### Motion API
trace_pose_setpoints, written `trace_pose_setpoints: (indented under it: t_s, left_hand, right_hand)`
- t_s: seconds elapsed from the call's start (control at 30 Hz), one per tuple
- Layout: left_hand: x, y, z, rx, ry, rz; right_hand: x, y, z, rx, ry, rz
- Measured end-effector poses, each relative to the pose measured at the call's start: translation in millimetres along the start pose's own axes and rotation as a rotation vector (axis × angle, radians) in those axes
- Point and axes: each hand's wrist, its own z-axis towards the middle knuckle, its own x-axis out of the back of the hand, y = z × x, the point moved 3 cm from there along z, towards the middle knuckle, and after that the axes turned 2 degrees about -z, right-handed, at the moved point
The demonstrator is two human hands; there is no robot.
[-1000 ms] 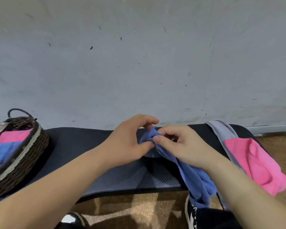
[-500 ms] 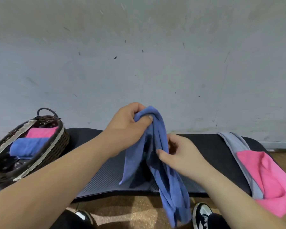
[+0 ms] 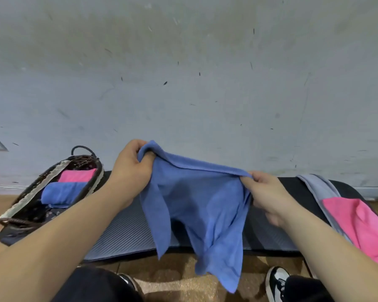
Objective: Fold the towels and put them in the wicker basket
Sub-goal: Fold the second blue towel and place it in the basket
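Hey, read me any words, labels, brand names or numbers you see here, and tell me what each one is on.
No readable text anywhere.
Blue towel gripped by the left hand and right hand: plain, no label showing.
Wicker basket, pink towel, grey towel, mat: no print.
Shoe: black and white pattern, no letters legible.
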Motion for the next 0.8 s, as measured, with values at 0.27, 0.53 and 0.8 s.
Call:
trace_pose_setpoints:
  t_s: [0.27,0.53,0.8]
  left_hand:
    - [6,-60,-9,0.199,-0.112,-0.051]
    - [-5,-143,31,0.305,-0.127,0.266]
    - [-21,-216,93,0.336,-0.056,0.311]
  right_hand:
    - [29,-30,-11,0.201,0.207,-0.41]
    - [-8,33,82,0.004,0.224,-0.76]
    - [-59,81,143,-0.026,0.165,-0.699]
